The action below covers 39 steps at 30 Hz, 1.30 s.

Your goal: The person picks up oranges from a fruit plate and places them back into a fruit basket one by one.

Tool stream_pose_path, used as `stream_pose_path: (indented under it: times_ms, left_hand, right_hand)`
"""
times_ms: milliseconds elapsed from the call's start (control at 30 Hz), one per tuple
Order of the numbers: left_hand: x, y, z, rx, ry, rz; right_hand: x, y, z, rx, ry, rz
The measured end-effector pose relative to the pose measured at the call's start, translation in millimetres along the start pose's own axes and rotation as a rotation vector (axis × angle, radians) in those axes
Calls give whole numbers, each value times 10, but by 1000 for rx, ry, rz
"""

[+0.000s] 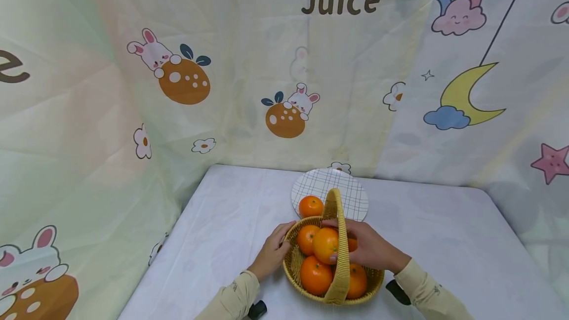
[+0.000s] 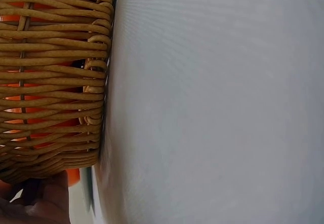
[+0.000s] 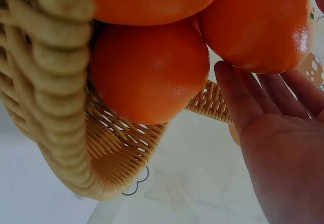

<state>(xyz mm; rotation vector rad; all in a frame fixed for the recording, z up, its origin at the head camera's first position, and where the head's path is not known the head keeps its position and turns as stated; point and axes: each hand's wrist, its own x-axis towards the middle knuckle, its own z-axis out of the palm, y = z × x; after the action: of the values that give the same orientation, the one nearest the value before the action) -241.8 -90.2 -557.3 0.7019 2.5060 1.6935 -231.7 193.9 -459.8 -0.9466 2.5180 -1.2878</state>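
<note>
A yellow-brown wicker basket (image 1: 291, 270) with a tall arched handle (image 1: 341, 265) holds several oranges. My left hand (image 1: 271, 251) grips the basket's left rim; in the left wrist view the fingers (image 2: 45, 198) lie against the weave. Reaching in from the right, my right hand (image 1: 375, 247) holds an orange (image 1: 326, 245) on top of the others, beside the handle. In the right wrist view its fingertips (image 3: 225, 72) touch the orange (image 3: 258, 26), with the thumb at the right edge. Below and beside it sit other oranges, including one at the front (image 1: 316, 275).
A round white plate with a grid pattern (image 1: 351, 194) lies behind the basket, bearing one orange (image 1: 310, 206). The white table (image 1: 240, 196) ends at printed curtains (image 1: 249, 38) at the back and left. Dark straps (image 1: 397, 292) show near both wrists.
</note>
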Motion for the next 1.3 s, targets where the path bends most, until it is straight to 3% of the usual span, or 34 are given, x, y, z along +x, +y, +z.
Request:
stream_pose_path:
  times_ms: [300, 633, 1033, 1300]
  left_hand:
    - [12, -31, 14, -1, -4, -19]
    - [13, -19, 5, 8, 3, 9]
    - [-5, -4, 2, -1, -9, -11]
    - [1, 13, -7, -7, -6, -14]
  right_hand:
    - [-13, 10, -20, -31, 15, -2]
    - [-132, 70, -131, 134, 24, 1]
    - [-601, 198, -373, 53, 152, 164]
    - [-673, 252, -425, 27, 181, 196]
